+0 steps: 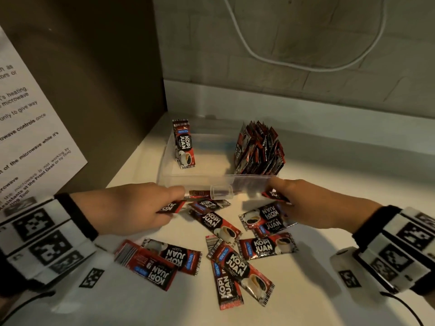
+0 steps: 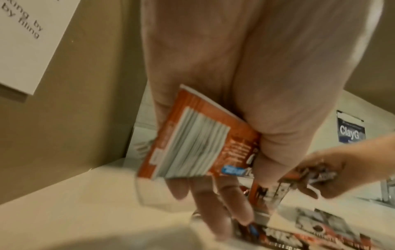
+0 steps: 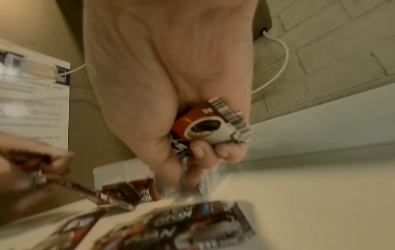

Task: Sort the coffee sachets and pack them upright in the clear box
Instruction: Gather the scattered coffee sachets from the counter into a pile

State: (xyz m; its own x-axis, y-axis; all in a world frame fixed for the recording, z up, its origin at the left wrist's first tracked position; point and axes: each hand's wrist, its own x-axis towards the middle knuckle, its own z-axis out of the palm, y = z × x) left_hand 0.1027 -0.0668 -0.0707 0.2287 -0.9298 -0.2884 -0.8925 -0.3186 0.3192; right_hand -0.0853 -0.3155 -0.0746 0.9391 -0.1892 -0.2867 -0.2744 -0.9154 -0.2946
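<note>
Several red-and-black Kopi Juan sachets (image 1: 226,227) lie loose on the white counter in front of the clear box (image 1: 164,158). One small upright stack (image 1: 184,144) stands at the box's left end, and a bigger upright bundle (image 1: 259,149) leans at its right end. My left hand (image 1: 150,205) grips a few sachets (image 2: 192,143) against the palm, just before the box's near wall. My right hand (image 1: 294,203) curls round sachets (image 3: 211,128) at the box's near right corner.
A brown appliance wall (image 1: 94,90) with a printed paper notice (image 1: 26,128) stands close on the left. Behind the box are a tiled wall and a white cable (image 1: 306,64). A small clear tab (image 1: 221,191) sticks out from the box's front.
</note>
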